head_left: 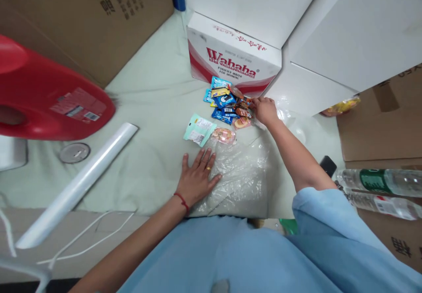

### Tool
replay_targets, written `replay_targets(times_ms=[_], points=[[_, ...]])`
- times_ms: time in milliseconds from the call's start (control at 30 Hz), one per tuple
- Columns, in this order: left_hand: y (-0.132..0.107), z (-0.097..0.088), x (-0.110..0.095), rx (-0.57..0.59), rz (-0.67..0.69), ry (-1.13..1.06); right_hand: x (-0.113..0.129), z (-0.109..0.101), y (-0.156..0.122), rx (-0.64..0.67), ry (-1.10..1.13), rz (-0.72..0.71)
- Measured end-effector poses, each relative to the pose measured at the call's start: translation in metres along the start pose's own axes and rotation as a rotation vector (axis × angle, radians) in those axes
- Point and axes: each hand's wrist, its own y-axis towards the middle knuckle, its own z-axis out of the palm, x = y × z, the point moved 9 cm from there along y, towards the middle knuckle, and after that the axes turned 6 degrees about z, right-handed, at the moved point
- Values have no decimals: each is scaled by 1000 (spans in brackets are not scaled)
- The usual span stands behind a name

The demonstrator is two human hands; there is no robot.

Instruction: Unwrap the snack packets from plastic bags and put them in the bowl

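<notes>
My left hand (198, 176) lies flat and open on the left edge of a clear plastic bag (242, 174) spread on the pale green cloth. My right hand (264, 109) reaches forward to a heap of small snack packets (227, 104), blue and orange ones, its fingers curled at the heap's right side; what they grip is hidden. A mint green packet (198, 129) and a round pinkish packet (224, 135) lie nearer, just beyond my left hand.
A white Wahaha carton (231, 60) stands right behind the snacks, with white boxes (346, 38) to its right. A red jug (46, 95) and a white roll (79, 183) lie left. Water bottles (382, 181) and brown cartons (385, 117) sit right.
</notes>
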Motion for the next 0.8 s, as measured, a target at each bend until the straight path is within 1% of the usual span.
replay_targets(times_ms=[67,133,167,233,267,300,333,367,433,467,500,533,567,600,667,700,733,767,800], points=[[0,0,0,-6,5,2,-10,-14,-8,-62,20,38],[-1,0,0,-13,13,-6,-24,-35,-23,-171,77,83],[-1,0,-1,-16,15,-12,-31,-48,-33,-237,139,101],[-1,0,-1,-12,10,-23,-44,-71,-60,-343,368,130],[-1,0,0,-7,3,-27,-49,-76,-75,-343,521,141],[-1,0,0,-1,-3,-32,-51,-75,-89,-298,687,153],[-1,0,0,4,-9,-37,-48,-69,-103,-204,843,161],[0,0,0,9,-13,-42,-40,-58,-118,-70,971,159],[0,0,0,13,-13,-53,-6,-31,-150,249,1097,99],[0,1,0,13,-10,-56,15,-18,-167,391,1102,43],[0,1,0,12,-7,-57,36,-7,-182,503,1081,-24],[-1,1,0,10,-4,-55,56,1,-196,574,1040,-89],[-1,1,0,9,-1,-50,72,7,-206,593,978,-141],[-1,2,0,7,1,-42,83,10,-212,559,895,-168],[-2,2,0,4,6,-26,93,7,-216,390,690,-164],[-2,2,0,4,8,-20,95,2,-217,297,597,-166],[-2,2,0,6,9,-14,99,-3,-219,231,531,-191],[-2,2,0,9,8,-10,104,-6,-223,204,492,-239],[-2,2,0,13,5,-7,110,-5,-228,210,474,-301]])
